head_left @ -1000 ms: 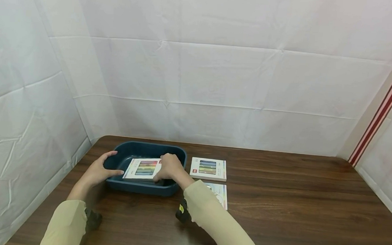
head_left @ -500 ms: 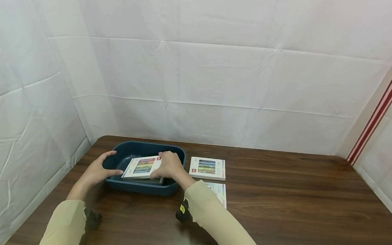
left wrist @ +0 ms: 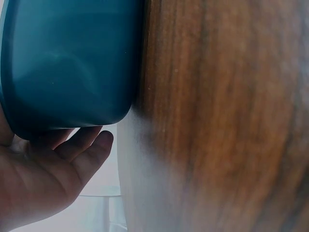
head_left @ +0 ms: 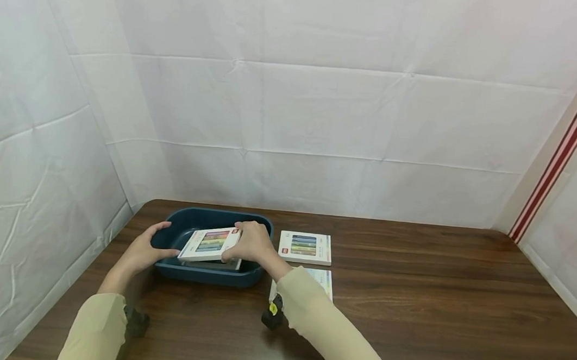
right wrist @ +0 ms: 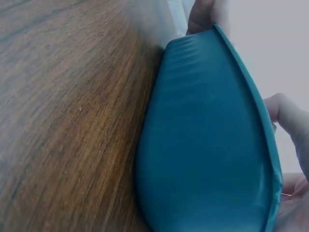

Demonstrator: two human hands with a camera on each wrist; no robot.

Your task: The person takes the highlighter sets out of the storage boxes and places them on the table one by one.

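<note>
The person's right hand (head_left: 250, 243) is gripping a flat white box of coloured markers (head_left: 209, 244) by its right-hand edge, fingers curled round that edge, and is holding it tilted over the open dark teal plastic tub (head_left: 183, 224), its left end reaching toward the tub's middle and its near edge lying above the tub's near rim. Something pale is showing just under the box at its near right corner, possibly a second box already lying in the tub, though the head view is too small to be sure. The left hand (head_left: 144, 250) is resting against the tub's left wall with the thumb hooked over the rim and the fingers wrapping the outside; the left wrist view is showing those fingers (left wrist: 79, 147) curving under the tub's rounded corner (left wrist: 67, 63). In the right wrist view the tub's outer wall (right wrist: 203, 145) is filling the frame, standing on the brown wooden table (head_left: 434, 296). Just right of the tub, near but apart from it, another marker box (head_left: 305, 247) is lying flat, and a third box (head_left: 323, 279) is lying nearer the person, partly covered by the right sleeve. To the right of these boxes the tabletop is running wide to its far edge, while the tub is sitting close to the white-draped left wall
</note>
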